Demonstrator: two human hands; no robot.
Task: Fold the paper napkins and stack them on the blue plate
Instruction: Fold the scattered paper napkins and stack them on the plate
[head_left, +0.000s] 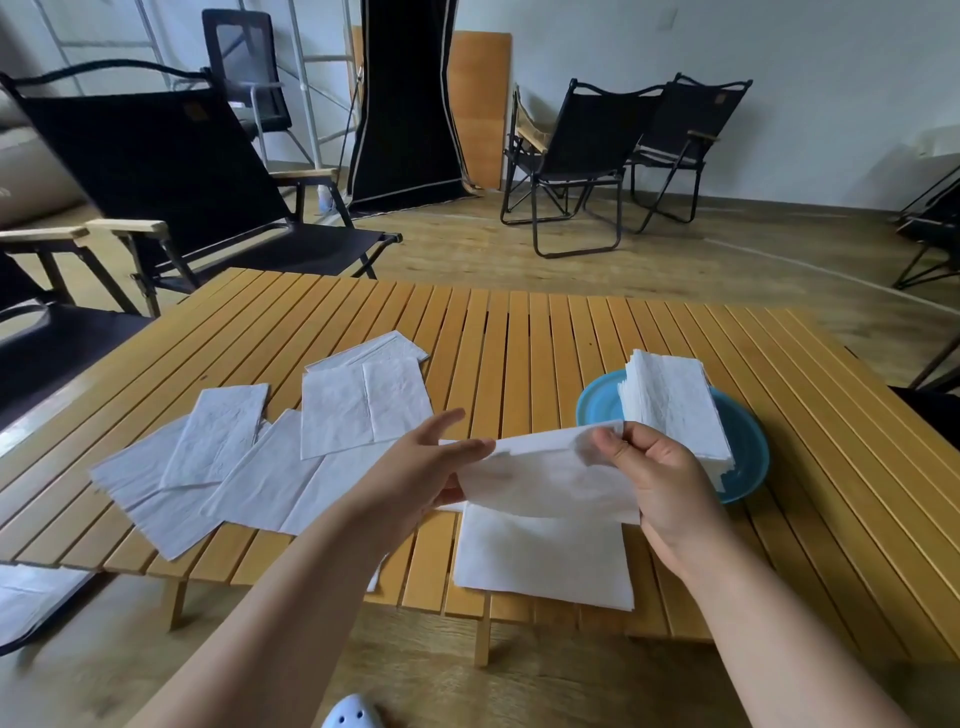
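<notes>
Both hands held one napkin (550, 483) mid-fold just beside the blue plate (748, 457): left hand (421, 467) pinching its edge, fingers extended; right hand (660, 467) pinching the raised corner. Folded stack (675, 405) on the plate; loose napkins (234, 467) well left of it. Risk: thin paper tearing or creasing crooked under uneven pull.

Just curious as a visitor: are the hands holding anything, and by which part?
Yes, one paper napkin: the left hand holds its left edge, the right hand pinches its upper right corner.
</notes>
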